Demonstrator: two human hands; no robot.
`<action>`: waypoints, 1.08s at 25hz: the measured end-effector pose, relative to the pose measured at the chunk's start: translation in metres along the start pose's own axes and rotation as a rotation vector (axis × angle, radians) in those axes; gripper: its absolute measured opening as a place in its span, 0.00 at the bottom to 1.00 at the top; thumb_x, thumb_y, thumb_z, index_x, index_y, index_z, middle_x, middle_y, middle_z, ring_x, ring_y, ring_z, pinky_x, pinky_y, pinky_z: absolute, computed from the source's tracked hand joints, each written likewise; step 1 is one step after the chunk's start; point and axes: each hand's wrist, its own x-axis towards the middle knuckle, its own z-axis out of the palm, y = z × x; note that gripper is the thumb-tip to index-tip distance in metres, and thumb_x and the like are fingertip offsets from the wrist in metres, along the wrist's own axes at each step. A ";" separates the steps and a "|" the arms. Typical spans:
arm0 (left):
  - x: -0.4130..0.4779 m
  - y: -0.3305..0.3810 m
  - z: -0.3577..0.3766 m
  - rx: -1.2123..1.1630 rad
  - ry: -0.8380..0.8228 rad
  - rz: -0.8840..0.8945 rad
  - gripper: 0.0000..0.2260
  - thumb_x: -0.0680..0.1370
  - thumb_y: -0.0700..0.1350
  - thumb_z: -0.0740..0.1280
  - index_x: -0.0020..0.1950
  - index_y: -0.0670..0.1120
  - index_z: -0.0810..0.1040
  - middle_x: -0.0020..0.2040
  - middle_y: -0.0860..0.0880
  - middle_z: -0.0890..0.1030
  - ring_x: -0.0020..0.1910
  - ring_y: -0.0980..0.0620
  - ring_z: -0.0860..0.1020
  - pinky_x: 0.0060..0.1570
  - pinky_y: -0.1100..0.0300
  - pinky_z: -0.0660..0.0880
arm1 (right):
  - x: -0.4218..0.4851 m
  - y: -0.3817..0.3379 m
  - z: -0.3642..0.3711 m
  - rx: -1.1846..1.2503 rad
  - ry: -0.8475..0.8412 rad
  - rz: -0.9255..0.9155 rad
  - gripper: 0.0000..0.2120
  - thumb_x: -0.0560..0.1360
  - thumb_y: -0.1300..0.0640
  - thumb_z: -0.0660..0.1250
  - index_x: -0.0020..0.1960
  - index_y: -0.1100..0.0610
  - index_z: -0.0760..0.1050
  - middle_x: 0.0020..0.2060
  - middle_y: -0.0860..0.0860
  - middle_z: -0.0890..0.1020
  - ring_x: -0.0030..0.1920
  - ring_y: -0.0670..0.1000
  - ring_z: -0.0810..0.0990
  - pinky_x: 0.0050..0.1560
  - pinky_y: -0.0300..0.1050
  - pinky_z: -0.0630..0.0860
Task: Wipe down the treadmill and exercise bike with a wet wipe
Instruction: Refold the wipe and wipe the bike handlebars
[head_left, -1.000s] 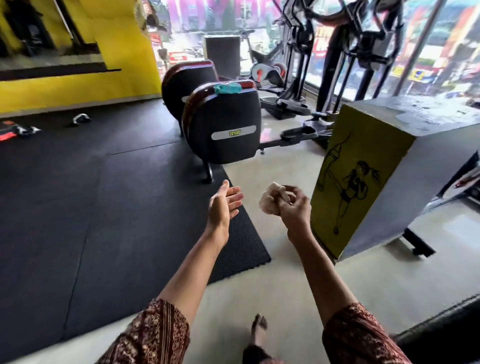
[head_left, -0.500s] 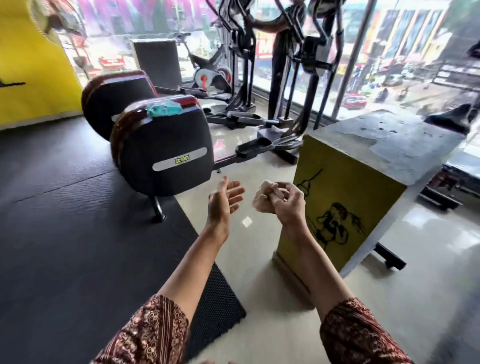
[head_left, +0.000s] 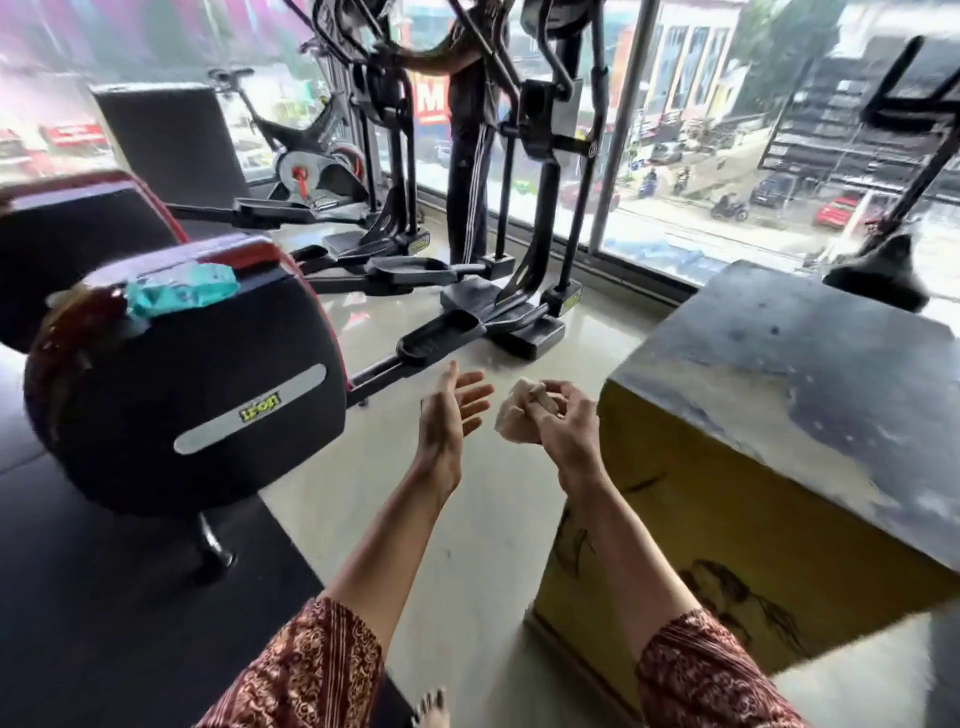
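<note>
My right hand (head_left: 563, 426) grips a crumpled white wet wipe (head_left: 517, 415) in mid-air in front of me. Just to its left, my left hand (head_left: 449, 410) is held up with straight fingers and holds nothing. A teal pack of wipes (head_left: 179, 288) lies on top of the black and red housing of an elliptical machine (head_left: 197, 384) at the left. An exercise bike (head_left: 311, 156) stands far back by the window. At the right edge, a bike saddle (head_left: 878, 275) on a black frame shows behind the box.
A yellow plyo box with a grey top (head_left: 779, 374) stands close on my right. A second elliptical (head_left: 78, 234) sits behind the first. A person (head_left: 470, 130) stands at the upright machines by the window. Black rubber mat (head_left: 104, 597) covers the floor at left, pale tile (head_left: 467, 571) ahead.
The view has swung right and moved forward, bringing the ellipticals, box and window closer. Both hands keep the same pose, the right one still gripping the wipe.
</note>
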 end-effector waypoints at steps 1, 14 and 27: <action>0.031 0.011 0.001 0.004 -0.008 0.001 0.19 0.83 0.54 0.50 0.52 0.46 0.77 0.54 0.43 0.81 0.49 0.50 0.78 0.48 0.59 0.71 | 0.028 -0.005 0.015 0.010 0.005 0.010 0.10 0.74 0.59 0.71 0.55 0.58 0.78 0.48 0.58 0.83 0.46 0.55 0.82 0.47 0.50 0.81; 0.360 0.063 0.055 0.051 -0.082 -0.018 0.19 0.83 0.54 0.52 0.48 0.46 0.78 0.45 0.47 0.82 0.43 0.52 0.78 0.45 0.60 0.71 | 0.337 0.004 0.115 0.110 0.178 0.030 0.05 0.73 0.60 0.72 0.46 0.53 0.76 0.41 0.54 0.81 0.43 0.52 0.81 0.42 0.44 0.79; 0.633 0.084 0.301 0.034 -0.362 -0.124 0.19 0.83 0.53 0.50 0.47 0.45 0.76 0.43 0.47 0.80 0.41 0.53 0.76 0.43 0.61 0.69 | 0.650 0.040 0.009 0.107 0.466 0.055 0.05 0.75 0.59 0.70 0.51 0.56 0.78 0.41 0.52 0.80 0.41 0.50 0.78 0.41 0.46 0.77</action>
